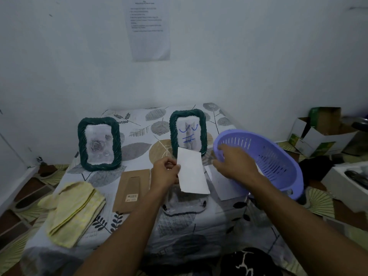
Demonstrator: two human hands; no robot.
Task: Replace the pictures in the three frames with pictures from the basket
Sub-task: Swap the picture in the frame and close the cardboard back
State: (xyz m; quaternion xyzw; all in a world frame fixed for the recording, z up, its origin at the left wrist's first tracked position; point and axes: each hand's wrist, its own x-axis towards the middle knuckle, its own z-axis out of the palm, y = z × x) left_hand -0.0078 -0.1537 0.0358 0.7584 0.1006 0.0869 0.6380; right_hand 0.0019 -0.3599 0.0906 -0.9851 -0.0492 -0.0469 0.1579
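Two green twisted-rim frames stand upright on the patterned table: the left frame (pixel 99 143) shows a rose picture, the right frame (pixel 188 134) a cat picture with blue marks. My left hand (pixel 165 172) pinches the left edge of a white picture (pixel 192 174), blank side up, above the table in front of the right frame. My right hand (pixel 233 162) grips the near rim of the purple basket (pixel 264 162), which is tilted at the table's right edge. A brown frame backing (pixel 131 190) lies flat beside my left hand. A sheet with a cat picture (pixel 185 200) lies under the held one.
A folded yellow cloth (pixel 73 212) lies at the table's near left. A white sheet (pixel 223 182) lies flat under my right forearm. Cardboard boxes (pixel 318 132) sit on the floor at the right. A wall with a taped paper (pixel 150 29) stands behind the table.
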